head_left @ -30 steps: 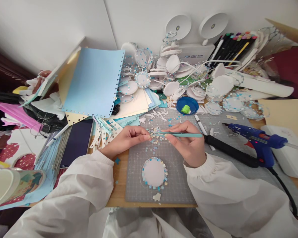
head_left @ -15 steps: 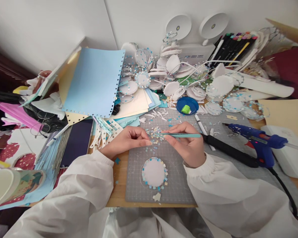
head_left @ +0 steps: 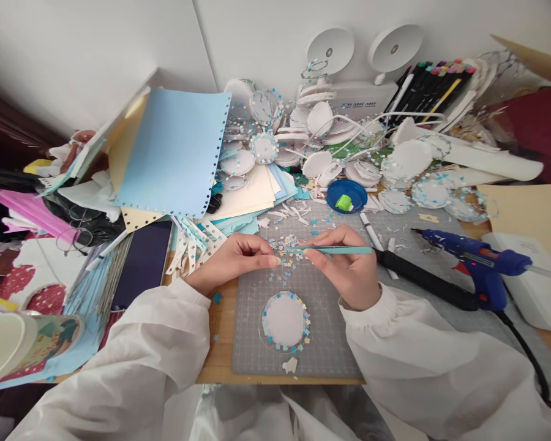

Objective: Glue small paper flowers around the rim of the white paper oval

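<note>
Pale teal tweezers (head_left: 344,250) lie level in my right hand (head_left: 351,272), pinched between thumb and fingers. Their tip points left over a small heap of star-shaped paper pieces (head_left: 285,240). My left hand (head_left: 243,257) is closed in a pinch just left of that tip; whatever is between its fingertips is too small to make out. Below the hands, a white round disc (head_left: 283,320) rests on the grey cutting mat (head_left: 335,343), its rim edged with blue and cream stars. A torn cream paper scrap (head_left: 289,365) is near the mat's front edge.
A blue hot glue gun (head_left: 491,263) and a black-handled tool (head_left: 422,278) lie on the right. Behind stand a blue dish (head_left: 346,196) and piled white discs (head_left: 319,162). Blue punched paper (head_left: 174,153), a phone (head_left: 142,266) and a cup (head_left: 27,343) are on the left.
Almost nothing differs. Both hands keep their places, and the tweezers have shifted very slightly to the right at most.
</note>
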The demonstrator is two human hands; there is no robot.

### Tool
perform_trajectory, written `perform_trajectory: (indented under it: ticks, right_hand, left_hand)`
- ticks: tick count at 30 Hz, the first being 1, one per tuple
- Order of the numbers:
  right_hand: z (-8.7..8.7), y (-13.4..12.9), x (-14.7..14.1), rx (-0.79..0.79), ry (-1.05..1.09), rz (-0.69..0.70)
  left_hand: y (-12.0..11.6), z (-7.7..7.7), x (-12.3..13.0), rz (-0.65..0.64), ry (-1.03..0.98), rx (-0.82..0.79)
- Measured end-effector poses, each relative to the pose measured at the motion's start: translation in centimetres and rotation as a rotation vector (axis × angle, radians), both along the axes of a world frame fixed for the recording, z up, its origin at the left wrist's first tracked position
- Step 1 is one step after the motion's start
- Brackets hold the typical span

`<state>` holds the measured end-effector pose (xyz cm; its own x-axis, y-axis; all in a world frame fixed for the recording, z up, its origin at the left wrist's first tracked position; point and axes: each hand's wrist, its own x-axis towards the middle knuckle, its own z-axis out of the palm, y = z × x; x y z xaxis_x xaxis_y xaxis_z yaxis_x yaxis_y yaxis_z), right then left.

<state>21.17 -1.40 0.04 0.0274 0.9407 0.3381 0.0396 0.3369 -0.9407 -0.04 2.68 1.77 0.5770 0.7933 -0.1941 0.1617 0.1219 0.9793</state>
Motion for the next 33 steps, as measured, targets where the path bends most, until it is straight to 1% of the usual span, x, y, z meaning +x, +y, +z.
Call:
perform_trajectory:
  ticks: [4, 7, 12, 16, 19, 26, 33]
  right_hand:
    - [0.09, 0.04, -0.01, -0.016, 0.022, 0.005]
    - [0.09, 0.09, 0.0, -0.016, 0.029, 0.01]
    - [0.06, 0.11, 0.06, -0.011, 0.017, 0.017]
    - [0.12, 0.06, 0.04, -0.035, 0.036, 0.04]
    - [0.24, -0.04, 0.01, -0.033, 0.049, 0.083]
    - [0.49, -0.36, 0.04, -0.042, 0.014, 0.204]
    - [0.46, -0.31, -0.03, -0.022, 0.003, 0.212]
  left_hand:
    - [-0.02, 0.15, 0.06, -0.008, -0.019, 0.075]
    - [-0.1, 0.29, 0.09, -0.011, -0.013, 0.091]
    - [-0.05, 0.2, 0.07, -0.019, -0.008, 0.075]
    - [0.11, -0.03, -0.03, -0.04, -0.028, 0.007]
    - [0.19, -0.05, -0.09, -0.06, -0.037, -0.023]
    - [0.18, 0.01, -0.12, -0.093, -0.041, -0.03]
    - [0.19, -0.08, -0.19, -0.13, -0.037, -0.028]
